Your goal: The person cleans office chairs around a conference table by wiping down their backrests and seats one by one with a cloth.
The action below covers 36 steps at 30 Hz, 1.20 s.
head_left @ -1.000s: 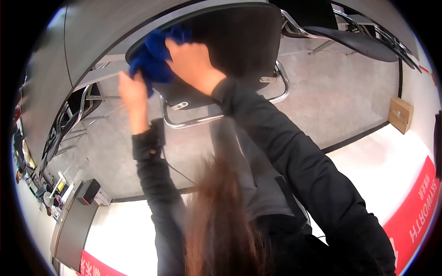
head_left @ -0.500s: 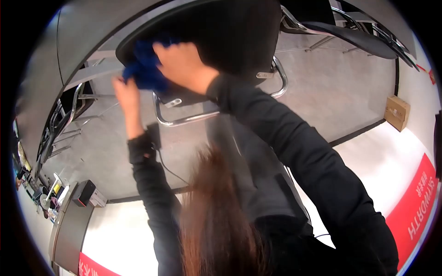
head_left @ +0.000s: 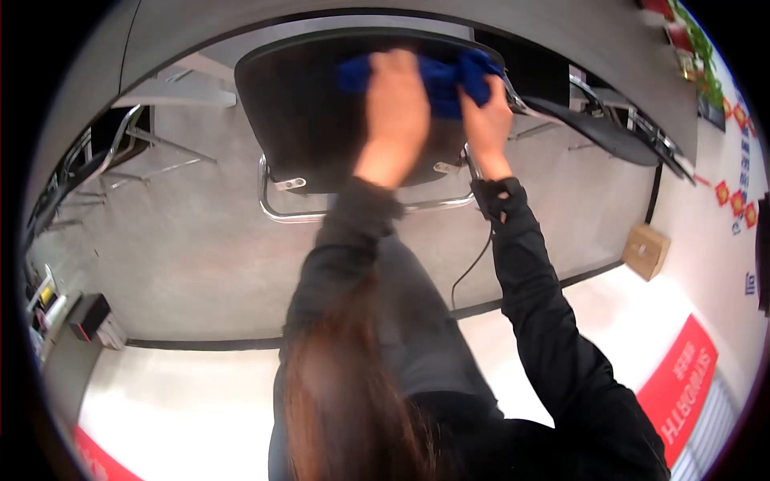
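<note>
A blue cloth (head_left: 441,86) lies bunched against the upper right part of a black chair panel (head_left: 309,104). My left hand (head_left: 397,108), somewhat blurred, presses on the cloth's left part, with its fingers bent over it. At the panel's right edge, my right hand (head_left: 487,120) grips the cloth's right end between thumb and fingers. A bent chrome tube (head_left: 321,216) runs below the panel. Near my right wrist, a thin black cable (head_left: 473,272) hangs down.
The grey table edge (head_left: 184,48) curves above the chair. More black chairs with chrome legs stand left (head_left: 120,144) and right (head_left: 593,132). A cardboard box (head_left: 646,252) is on the floor at right, near a red banner (head_left: 682,385). My hair hangs at lower centre.
Both hands and the blue cloth have moved from the chair panel's left edge to its upper right. The view has shifted, and plants and red wall decorations now show at right.
</note>
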{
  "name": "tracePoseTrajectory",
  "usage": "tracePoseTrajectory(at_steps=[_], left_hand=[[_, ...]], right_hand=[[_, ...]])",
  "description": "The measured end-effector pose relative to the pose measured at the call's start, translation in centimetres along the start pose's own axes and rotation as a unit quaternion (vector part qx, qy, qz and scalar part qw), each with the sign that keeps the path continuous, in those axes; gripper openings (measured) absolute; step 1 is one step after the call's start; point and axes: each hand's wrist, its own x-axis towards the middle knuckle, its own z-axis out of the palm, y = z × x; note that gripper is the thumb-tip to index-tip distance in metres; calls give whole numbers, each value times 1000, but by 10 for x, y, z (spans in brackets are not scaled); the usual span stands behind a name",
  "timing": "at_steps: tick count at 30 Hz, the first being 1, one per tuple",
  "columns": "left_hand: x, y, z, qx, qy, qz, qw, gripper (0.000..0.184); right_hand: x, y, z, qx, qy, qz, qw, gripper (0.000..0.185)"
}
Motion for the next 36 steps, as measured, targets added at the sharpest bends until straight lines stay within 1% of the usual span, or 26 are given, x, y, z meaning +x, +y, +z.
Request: tracePoseTrajectory(at_steps=[1,2,3,4,6,8,10,12,13,14,15,16,18,19,21,22,23,24,25,26,27,29,31,35,36], left_hand=[[-7,19,10,45,-32,24,998,31],[-14,34,20,65,-70,22,995,36],[-19,39,34,31,-72,32,996,40],[-19,44,33,-2,-47,36,998,40],[-15,35,30,-41,-51,27,997,35],[-3,20,-1,-44,-7,22,999,29],[13,-9,-25,53,64,46,996,30],[34,-36,-55,157,124,95,975,25],[47,-47,-70,188,169,123,960,24],[56,-41,-94,227,165,115,953,19],[67,-43,-110,145,164,101,971,15],[76,-58,-113,93,160,65,981,29],[82,-86,-113,60,64,17,996,20],[77,-80,-115,59,66,21,996,20],[64,-64,-127,102,0,-47,994,24],[52,-66,-125,64,6,-49,997,22],[40,-65,-126,59,40,-19,997,20],[30,-61,-131,54,75,12,996,18],[22,-52,-141,55,81,21,995,18],[11,-41,-151,31,73,-13,997,17],[-4,-31,-162,7,63,-49,997,17],[-36,-25,-177,-27,71,-34,997,18],[-68,-18,-199,-69,31,-55,996,17],[-126,-5,-239,-109,-32,-58,992,15],[-139,2,-250,-97,-50,-64,992,15]], right_hand=[[-2,13,-10,-14,-22,46,999,43],[-3,24,-17,-29,-43,93,994,42],[-3,36,-18,-44,-27,68,996,41],[2,30,-18,-55,-9,41,998,39],[14,23,-13,-29,-10,27,999,40],[23,-15,-13,37,61,-33,997,40],[35,-43,2,80,83,-91,989,34],[48,-61,24,7,80,-178,981,31],[52,-90,23,-22,47,-198,979,31],[54,-114,23,-51,13,-218,974,30],[59,-119,36,-6,3,-232,973,28],[66,-119,47,38,-6,-247,968,25],[66,-123,47,18,-10,-256,967,23],[67,-126,45,3,-17,-268,963,20],[59,-108,50,17,-21,-267,963,23],[54,-100,50,32,-33,-263,964,26],[45,-104,40,61,-23,-259,964,23],[36,-112,26,68,-48,-242,967,23],[25,-122,9,52,-65,-226,971,23],[12,-129,-6,35,-83,-207,974,22],[-3,-135,-19,44,-72,-206,975,23],[-35,-145,-43,44,-57,-203,977,24],[-65,-156,-67,31,-64,-184,980,30],[-124,-165,-100,0,-88,-182,979,34],[-140,-165,-107,-2,-90,-170,981,34]])
